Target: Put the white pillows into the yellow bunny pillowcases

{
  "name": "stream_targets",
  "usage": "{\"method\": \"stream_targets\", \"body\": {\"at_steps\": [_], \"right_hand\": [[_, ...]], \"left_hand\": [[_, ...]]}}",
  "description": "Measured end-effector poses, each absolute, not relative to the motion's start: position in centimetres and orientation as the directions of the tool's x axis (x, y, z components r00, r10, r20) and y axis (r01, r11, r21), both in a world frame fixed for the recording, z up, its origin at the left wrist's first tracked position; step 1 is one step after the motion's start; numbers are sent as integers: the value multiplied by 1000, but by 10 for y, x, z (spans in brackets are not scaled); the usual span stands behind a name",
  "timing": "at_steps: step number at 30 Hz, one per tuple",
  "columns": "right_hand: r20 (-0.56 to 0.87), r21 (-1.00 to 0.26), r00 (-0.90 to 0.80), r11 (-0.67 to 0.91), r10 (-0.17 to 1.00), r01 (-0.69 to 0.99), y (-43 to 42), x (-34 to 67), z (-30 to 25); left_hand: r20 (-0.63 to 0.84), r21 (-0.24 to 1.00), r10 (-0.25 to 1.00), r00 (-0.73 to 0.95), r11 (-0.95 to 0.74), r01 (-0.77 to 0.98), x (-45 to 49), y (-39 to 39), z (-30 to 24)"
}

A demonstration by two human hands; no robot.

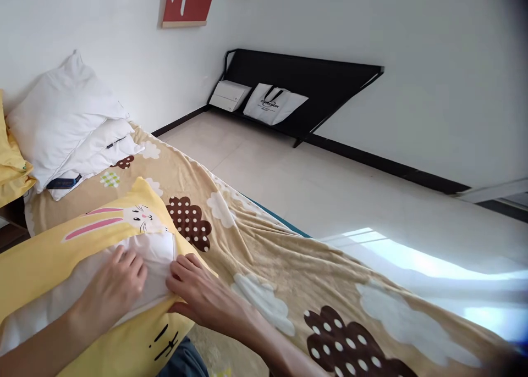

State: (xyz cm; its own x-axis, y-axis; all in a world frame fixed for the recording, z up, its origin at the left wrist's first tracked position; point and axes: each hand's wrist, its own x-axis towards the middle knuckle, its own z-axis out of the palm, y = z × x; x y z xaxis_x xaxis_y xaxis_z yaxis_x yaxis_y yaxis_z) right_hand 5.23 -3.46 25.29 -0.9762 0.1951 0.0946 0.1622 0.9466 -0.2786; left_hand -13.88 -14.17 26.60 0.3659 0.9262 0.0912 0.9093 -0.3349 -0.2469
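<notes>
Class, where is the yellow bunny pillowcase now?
The yellow bunny pillowcase lies lower left in head view, on the tan blanket, under the left hand and right hand.

White walls; pale tiled floor, sunlit patch; black frame against wall; red hanging.

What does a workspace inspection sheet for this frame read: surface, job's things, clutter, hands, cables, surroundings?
Surface: tan cloud-print bed blanket, wrinkled.
Job's things: white pillow partly inside a yellow bunny pillowcase.
Clutter: stacked white pillows; yellow bedding.
Hands: left hand open on the white pillow; right hand, fingers at the pillowcase opening, grip unclear.
Cables: nothing seen.
Surroundings: pale floor; black frame against the wall, tote bag leaning on it; red wall hanging.
</notes>
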Motion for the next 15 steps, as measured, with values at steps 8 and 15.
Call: {"method": "stream_targets", "body": {"at_steps": [8, 15], "right_hand": [[-3, -371, -980, 910, 199, 186, -56, 115, 274], [-259, -280, -904, 870, 339, 406, -66, 148, 269]], "left_hand": [[251, 184, 547, 799, -837, 515, -82, -99, 242], [-91, 321, 832, 547, -495, 807, -58, -105, 213]]}}
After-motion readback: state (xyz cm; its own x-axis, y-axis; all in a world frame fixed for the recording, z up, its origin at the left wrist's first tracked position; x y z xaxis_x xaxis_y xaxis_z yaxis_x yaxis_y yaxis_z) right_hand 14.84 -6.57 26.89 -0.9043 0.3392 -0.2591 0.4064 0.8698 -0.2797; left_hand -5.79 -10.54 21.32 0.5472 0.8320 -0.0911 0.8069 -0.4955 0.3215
